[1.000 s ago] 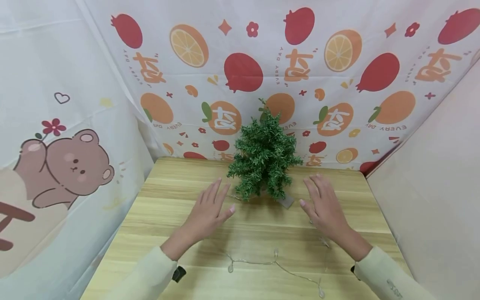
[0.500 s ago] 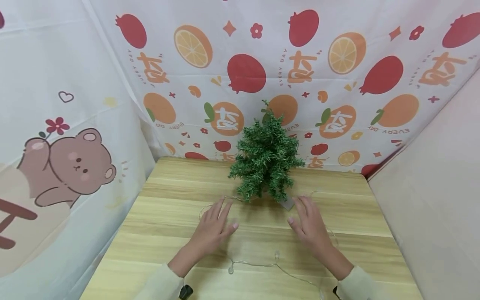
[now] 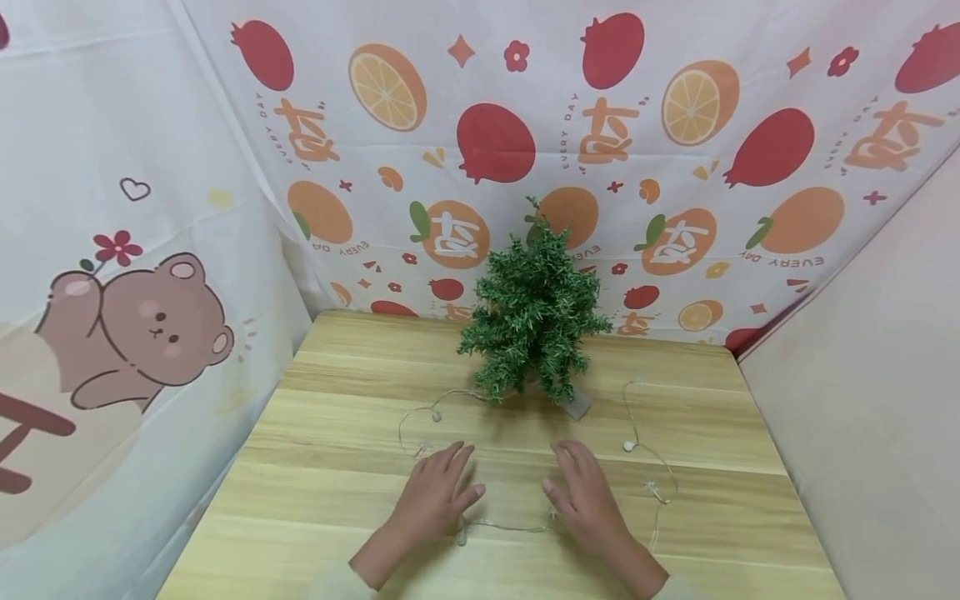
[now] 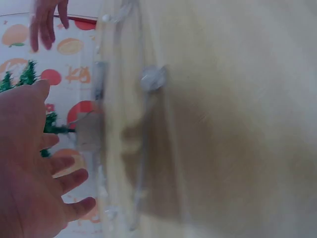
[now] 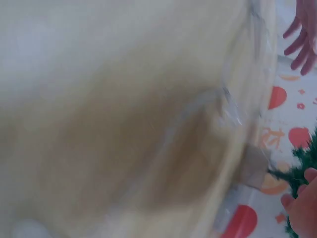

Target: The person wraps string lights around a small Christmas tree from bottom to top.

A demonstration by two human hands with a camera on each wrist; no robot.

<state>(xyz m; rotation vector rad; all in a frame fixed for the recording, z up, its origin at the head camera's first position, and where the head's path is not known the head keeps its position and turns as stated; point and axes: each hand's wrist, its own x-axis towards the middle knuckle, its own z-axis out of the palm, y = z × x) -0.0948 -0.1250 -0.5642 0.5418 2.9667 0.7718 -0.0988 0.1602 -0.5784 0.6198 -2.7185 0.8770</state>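
Observation:
A small artificial Christmas tree (image 3: 534,317) stands upright on a grey block-like base (image 4: 89,131) at the back of the table. A thin clear string of lights (image 3: 513,527) lies in a loose loop in front of it, with small clear bulbs along the wire. My left hand (image 3: 435,493) hovers over the loop's left front, fingers relaxed and spread, holding nothing. Opposite it, my right hand (image 3: 588,500) hangs over the wire at the right front, also holding nothing. Both hands cast shadows on the wood below and seem raised off it. The right wrist view is blurred.
The light wood table (image 3: 300,467) has its back edge against a white curtain (image 3: 420,167) printed with fruit. A bear-printed curtain (image 3: 75,208) hangs at the left, and a plain pale wall (image 3: 885,375) stands along the right.
Both hands have drawn back from beside the tree toward the table's front, the right one also moving left. More of the light string now shows. The tree stays put.

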